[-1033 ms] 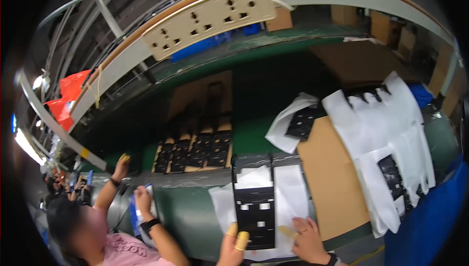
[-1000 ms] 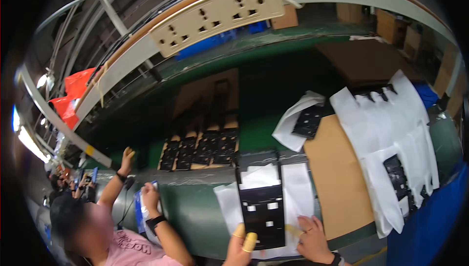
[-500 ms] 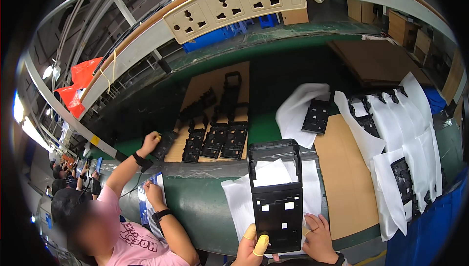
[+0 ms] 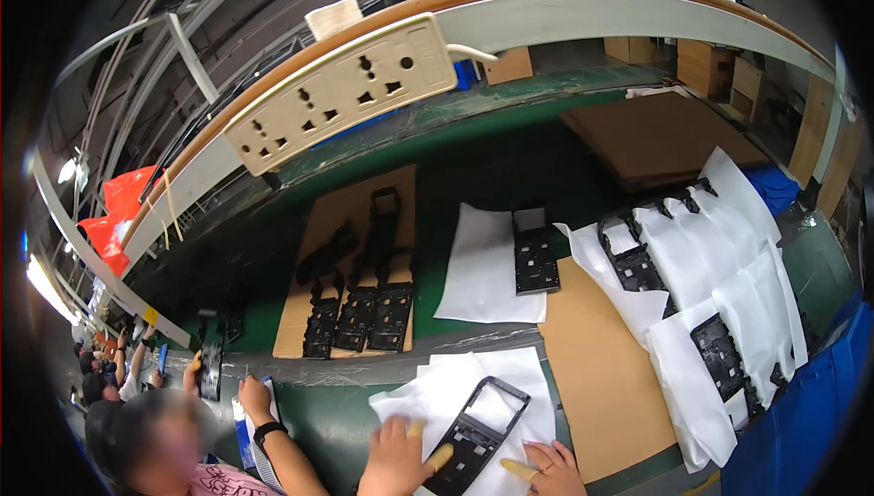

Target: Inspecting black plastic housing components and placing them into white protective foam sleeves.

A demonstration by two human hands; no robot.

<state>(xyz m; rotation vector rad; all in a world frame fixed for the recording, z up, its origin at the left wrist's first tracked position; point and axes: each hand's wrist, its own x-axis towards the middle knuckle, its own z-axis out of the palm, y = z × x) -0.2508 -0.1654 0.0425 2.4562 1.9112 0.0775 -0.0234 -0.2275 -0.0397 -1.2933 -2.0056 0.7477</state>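
Observation:
A black plastic housing [image 4: 472,446] with a rectangular opening at its upper end lies slanted on white foam sheets [image 4: 537,396] at the table's front edge. Against its lower left edge rests the thumb of my left hand [image 4: 398,460], which is open, its other fingers spread over the sheet. Yellow finger cots cover some of its fingertips. To the right of the housing my right hand [image 4: 551,472] lies open and flat on the sheet, also with a yellow finger cot, apart from the housing. The lower end of the housing is partly cut off by the frame.
Several black housings stand on a cardboard sheet [image 4: 289,314] at left. Another housing [image 4: 535,259] lies on white foam beyond my hands. Foam-wrapped housings [image 4: 719,268] fill the right, beside brown cardboard [image 4: 605,378] and a blue bin [image 4: 801,423]. A co-worker [image 4: 155,441] handles parts at left.
The housing has gone from held upright to lying on the foam sheets, and my left fingers have spread. The view has shifted. A co-worker's hand has moved to another dark part.

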